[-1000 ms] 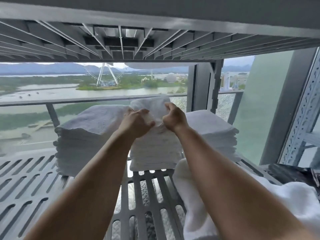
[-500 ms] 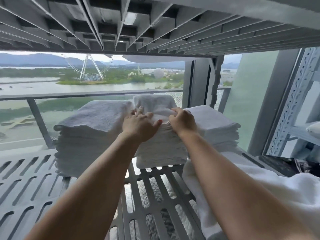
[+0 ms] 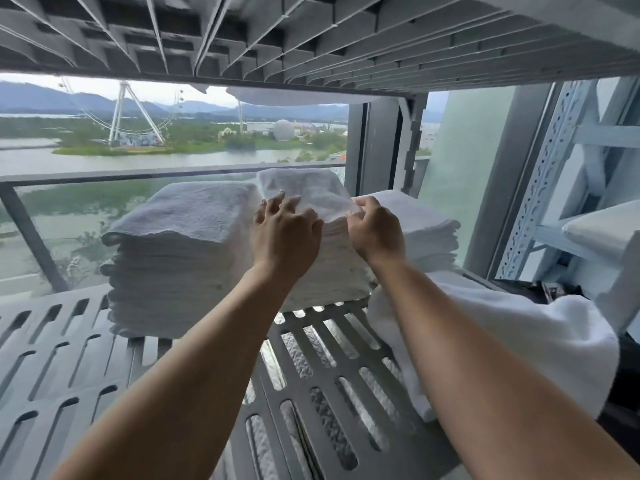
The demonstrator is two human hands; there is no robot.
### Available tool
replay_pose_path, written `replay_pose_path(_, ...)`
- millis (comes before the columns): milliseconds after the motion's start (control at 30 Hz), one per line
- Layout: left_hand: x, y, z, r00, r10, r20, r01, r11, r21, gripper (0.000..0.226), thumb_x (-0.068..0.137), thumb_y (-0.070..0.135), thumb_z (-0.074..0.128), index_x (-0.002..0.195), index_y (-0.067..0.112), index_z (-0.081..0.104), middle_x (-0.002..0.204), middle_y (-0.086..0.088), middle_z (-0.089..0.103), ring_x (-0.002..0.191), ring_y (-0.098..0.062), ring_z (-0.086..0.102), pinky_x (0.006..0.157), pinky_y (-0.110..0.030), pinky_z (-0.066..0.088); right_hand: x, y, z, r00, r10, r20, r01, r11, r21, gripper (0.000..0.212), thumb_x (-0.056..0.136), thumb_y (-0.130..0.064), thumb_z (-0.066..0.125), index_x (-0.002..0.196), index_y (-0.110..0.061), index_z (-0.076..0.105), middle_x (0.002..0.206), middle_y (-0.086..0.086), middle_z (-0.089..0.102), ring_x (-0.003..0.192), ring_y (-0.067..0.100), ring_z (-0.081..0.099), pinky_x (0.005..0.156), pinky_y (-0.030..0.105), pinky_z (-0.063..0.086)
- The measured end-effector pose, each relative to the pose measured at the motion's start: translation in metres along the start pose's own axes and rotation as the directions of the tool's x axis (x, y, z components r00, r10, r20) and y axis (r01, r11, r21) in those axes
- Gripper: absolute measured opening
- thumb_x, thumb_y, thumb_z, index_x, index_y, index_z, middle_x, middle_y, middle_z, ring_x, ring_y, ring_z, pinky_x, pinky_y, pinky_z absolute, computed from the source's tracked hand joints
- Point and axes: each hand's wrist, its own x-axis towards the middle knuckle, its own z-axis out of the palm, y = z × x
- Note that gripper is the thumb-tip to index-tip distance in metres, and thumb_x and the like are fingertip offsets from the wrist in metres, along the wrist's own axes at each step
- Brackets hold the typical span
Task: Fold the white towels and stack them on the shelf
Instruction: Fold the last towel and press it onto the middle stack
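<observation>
- I have both hands on the top towel (image 3: 304, 188) of the middle stack (image 3: 329, 271), which sits toward the back edge of the slotted grey shelf (image 3: 69, 358).
- Left hand (image 3: 285, 233): its fingers (image 3: 273, 206) are apart and only lightly bent, resting on the towel's front left part.
- Right hand (image 3: 377, 233): its fingers are curled together and pinch the towel's front right corner.
- Done, as I read it: three piles of folded white towels stand side by side. The left stack (image 3: 180, 258) touches the middle one, and the right stack (image 3: 426, 230) is just beside it and lower. The top towel lies folded on its pile.
- Left to do: I judge this towel needs only squaring up and letting go. A heap of unfolded white towelling (image 3: 519, 327) lies at the shelf's right front edge, beneath my right forearm, so there is more to fold and stack.
</observation>
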Motion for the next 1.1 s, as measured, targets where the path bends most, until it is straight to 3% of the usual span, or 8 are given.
replay_pose_path(167, -0.026, 0.031, -0.001, 0.969, 0.183, -0.169, -0.206, 0.970, -0.132, 0.034, 0.088, 0.031, 0.062, 0.120, 0.020, 0.065, 0.135, -0.006, 0.054, 0.120, -0.029, 0.053, 0.096, -0.043, 0.045, -0.013, 0.013, -0.035, 0.996, 0.072, 0.055, -0.065, 0.991, -0.121, 0.030, 0.091, -0.019, 0.049, 0.115, -0.015, 0.068, 0.115, 0.013, 0.069, 0.109, 0.035, 0.061, 0.083, 0.034, 0.045)
replay_pose_path(267, -0.040, 0.052, 0.004, 0.975, 0.205, -0.091, -0.223, 0.932, -0.286, 0.030, 0.088, 0.036, 0.063, 0.117, 0.026, 0.064, 0.127, 0.003, 0.056, 0.101, -0.015, 0.064, 0.078, -0.036, 0.054, -0.018, 0.027, -0.060, 0.966, 0.142, 0.216, -0.084, 0.963, -0.256, 0.017, 0.084, -0.022, 0.055, 0.086, -0.013, 0.068, 0.094, 0.014, 0.069, 0.089, 0.032, 0.063, 0.074, 0.031, 0.045)
replay_pose_path(333, -0.048, 0.067, 0.006, 0.983, 0.172, 0.071, -0.123, 0.889, -0.441, 0.032, 0.089, 0.042, 0.064, 0.119, 0.031, 0.062, 0.121, 0.010, 0.056, 0.084, -0.001, 0.065, 0.073, -0.031, 0.055, -0.021, 0.037, -0.078, 0.931, 0.159, 0.329, -0.064, 0.957, -0.282, 0.021, 0.083, -0.031, 0.065, 0.088, -0.011, 0.069, 0.091, 0.011, 0.069, 0.083, 0.029, 0.062, 0.075, 0.031, 0.049)
replay_pose_path(467, -0.067, 0.086, 0.013, 0.902, 0.099, 0.421, 0.159, 0.829, -0.536, 0.051, 0.084, 0.050, 0.073, 0.128, 0.028, 0.061, 0.113, 0.005, 0.067, 0.092, -0.009, 0.065, 0.085, -0.028, 0.053, -0.033, 0.060, -0.117, 0.902, 0.119, 0.414, 0.007, 0.957, -0.291, 0.038, 0.081, -0.045, 0.073, 0.097, -0.010, 0.074, 0.096, 0.010, 0.073, 0.090, 0.026, 0.066, 0.079, 0.032, 0.051)
replay_pose_path(600, -0.089, 0.097, 0.014, 0.854, -0.029, 0.519, 0.283, 0.863, -0.418, 0.060, 0.076, 0.044, 0.079, 0.130, 0.028, 0.056, 0.100, 0.005, 0.065, 0.089, -0.014, 0.062, 0.079, -0.031, 0.050, -0.051, 0.077, -0.145, 0.823, 0.144, 0.550, 0.038, 0.951, -0.306, 0.057, 0.073, -0.065, 0.073, 0.072, -0.008, 0.070, 0.067, 0.006, 0.069, 0.067, 0.023, 0.064, 0.067, 0.030, 0.048)
replay_pose_path(667, -0.098, 0.106, 0.013, 0.846, -0.138, 0.515, 0.371, 0.847, -0.382, 0.053, 0.071, 0.034, 0.079, 0.119, 0.021, 0.061, 0.096, 0.000, 0.069, 0.088, -0.021, 0.065, 0.077, -0.035, 0.053, -0.061, 0.082, -0.151, 0.788, 0.158, 0.595, 0.069, 0.937, -0.341, 0.051, 0.072, -0.064, 0.074, 0.075, -0.013, 0.070, 0.068, 0.001, 0.067, 0.072, 0.022, 0.063, 0.071, 0.030, 0.047)
replay_pose_path(833, -0.118, 0.134, 0.006, 0.839, -0.299, 0.454, 0.504, 0.741, -0.444, 0.022, 0.077, 0.012, 0.071, 0.098, 0.011, 0.068, 0.089, -0.007, 0.071, 0.086, -0.030, 0.068, 0.078, -0.048, 0.058, -0.093, 0.098, -0.148, 0.890, 0.052, 0.453, 0.121, 0.931, -0.345, 0.027, 0.084, -0.037, 0.064, 0.102, -0.017, 0.067, 0.105, 0.009, 0.070, 0.098, 0.030, 0.064, 0.080, 0.034, 0.052)
replay_pose_path(1100, -0.129, 0.140, -0.031, 0.798, -0.459, 0.391, 0.569, 0.362, -0.738, 0.013, 0.096, 0.015, 0.058, 0.101, 0.025, 0.065, 0.095, -0.013, 0.068, 0.073, -0.023, 0.060, 0.057, -0.033, 0.052, -0.111, 0.092, -0.149, 0.973, -0.147, 0.179, 0.148, 0.989, 0.006, 0.019, 0.093, -0.034, 0.058, 0.091, -0.017, 0.064, 0.093, 0.011, 0.072, 0.090, 0.034, 0.065, 0.067, 0.034, 0.042)
